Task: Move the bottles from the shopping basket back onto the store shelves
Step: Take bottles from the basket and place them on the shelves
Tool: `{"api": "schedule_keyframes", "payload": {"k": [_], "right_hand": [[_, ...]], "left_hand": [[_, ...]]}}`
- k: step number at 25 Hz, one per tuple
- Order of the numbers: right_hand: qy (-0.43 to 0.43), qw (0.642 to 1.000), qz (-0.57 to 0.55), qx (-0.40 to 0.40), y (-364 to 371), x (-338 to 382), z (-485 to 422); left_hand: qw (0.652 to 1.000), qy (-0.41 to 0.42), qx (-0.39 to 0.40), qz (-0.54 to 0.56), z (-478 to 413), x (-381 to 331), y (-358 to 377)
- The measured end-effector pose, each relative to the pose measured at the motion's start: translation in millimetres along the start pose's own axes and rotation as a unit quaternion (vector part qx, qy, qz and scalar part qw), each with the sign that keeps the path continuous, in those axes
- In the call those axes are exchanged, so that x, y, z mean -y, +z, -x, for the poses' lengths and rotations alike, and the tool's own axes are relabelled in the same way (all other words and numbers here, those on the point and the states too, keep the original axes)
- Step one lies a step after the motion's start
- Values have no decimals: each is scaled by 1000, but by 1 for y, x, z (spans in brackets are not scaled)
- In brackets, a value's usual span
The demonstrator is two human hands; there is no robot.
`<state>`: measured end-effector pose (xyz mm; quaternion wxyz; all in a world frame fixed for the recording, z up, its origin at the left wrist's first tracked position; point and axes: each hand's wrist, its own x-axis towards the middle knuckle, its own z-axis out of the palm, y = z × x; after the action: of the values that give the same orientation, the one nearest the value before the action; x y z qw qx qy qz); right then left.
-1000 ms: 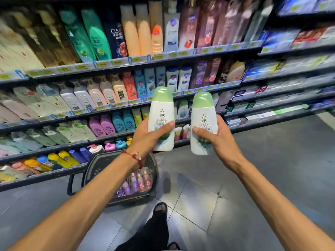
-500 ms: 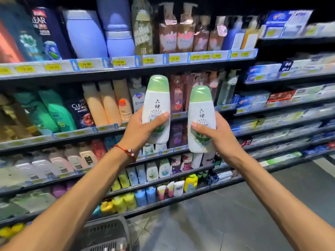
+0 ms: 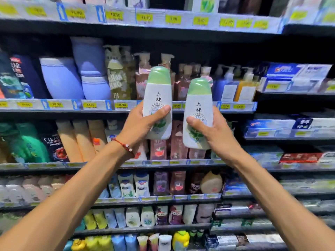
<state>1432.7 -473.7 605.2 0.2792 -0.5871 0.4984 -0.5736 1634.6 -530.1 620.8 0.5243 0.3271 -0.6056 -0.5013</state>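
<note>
I hold up two white bottles with green caps, both upright in front of the store shelves point(image 3: 126, 106). My left hand point(image 3: 139, 126) grips the left bottle point(image 3: 157, 91) around its lower half, thumb across the label. My right hand point(image 3: 215, 132) grips the right bottle point(image 3: 198, 100) the same way, slightly lower. A narrow gap keeps the bottles apart. The shopping basket is out of view.
Rows of shampoo and pump bottles point(image 3: 183, 82) fill the shelf behind the two bottles. Large lilac bottles point(image 3: 90, 69) stand to the left, toothpaste boxes point(image 3: 293, 77) to the right. Price tags point(image 3: 89, 105) line each shelf edge. More bottles fill the lower shelves point(image 3: 137, 200).
Both hands have lifted the bottles from low near the basket up towards a higher shelf. My view has tilted up, so the basket and floor have left the frame.
</note>
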Motion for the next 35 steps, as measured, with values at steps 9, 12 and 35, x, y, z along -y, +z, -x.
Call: {"api": "schedule_keyframes", "payload": {"k": [9, 12, 35], "right_hand": [[-62, 995, -48, 57, -44, 45, -82], [-83, 994, -43, 54, -34, 59, -103], [-145, 984, -95, 40, 11, 102, -211]], "left_hand": [[997, 36, -73, -17, -42, -55, 41], [994, 70, -74, -27, -60, -74, 32], [985, 163, -23, -44, -166, -124, -31]]}}
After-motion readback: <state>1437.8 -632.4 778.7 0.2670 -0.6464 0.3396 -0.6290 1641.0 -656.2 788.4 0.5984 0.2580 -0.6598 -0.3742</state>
